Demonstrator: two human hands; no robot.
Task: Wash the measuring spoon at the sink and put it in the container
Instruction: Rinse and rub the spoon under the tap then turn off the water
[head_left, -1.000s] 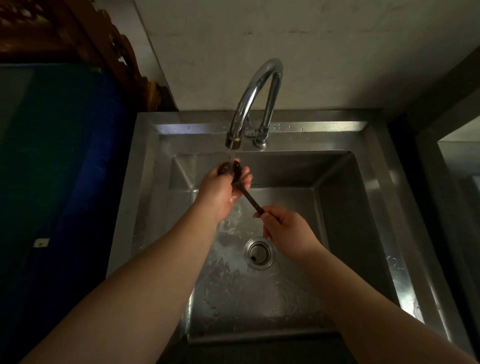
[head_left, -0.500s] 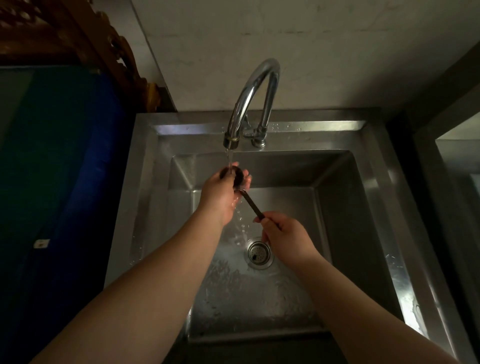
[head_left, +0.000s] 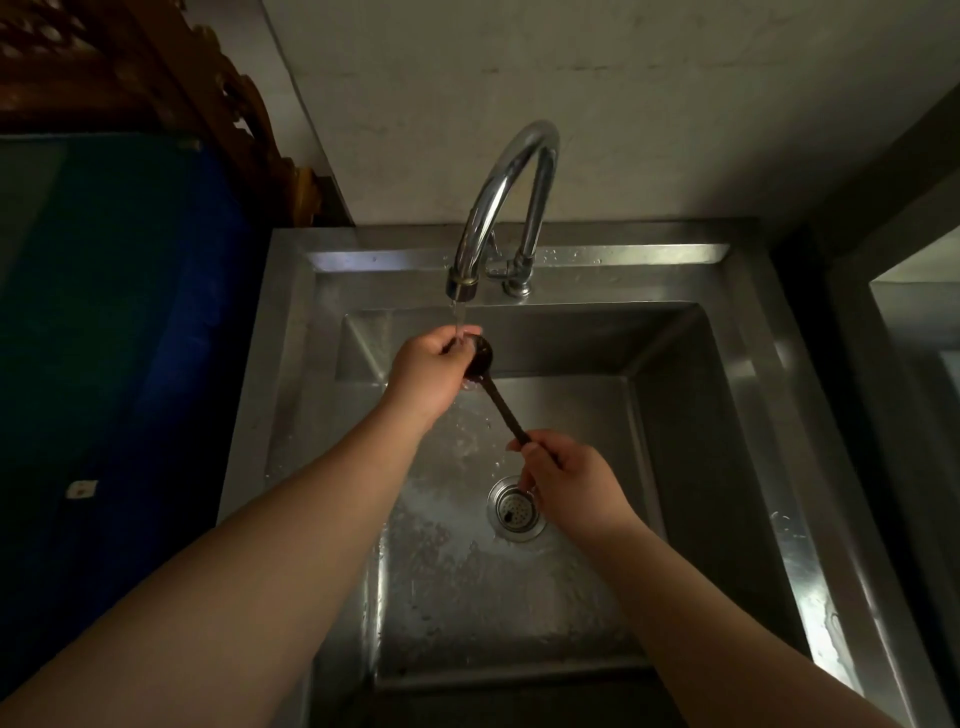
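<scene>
spoon (head_left: 497, 397) handle end hidden in right hand (head_left: 570, 480)

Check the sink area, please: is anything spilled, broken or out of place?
Nothing stands out. Water from the faucet falls on the measuring spoon, held by the left hand and right hand over the sink.

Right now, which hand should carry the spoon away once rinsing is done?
Probably the right hand: it already grips the measuring spoon by its handle end, while the left hand only cups the bowl under the tap's stream.
</scene>
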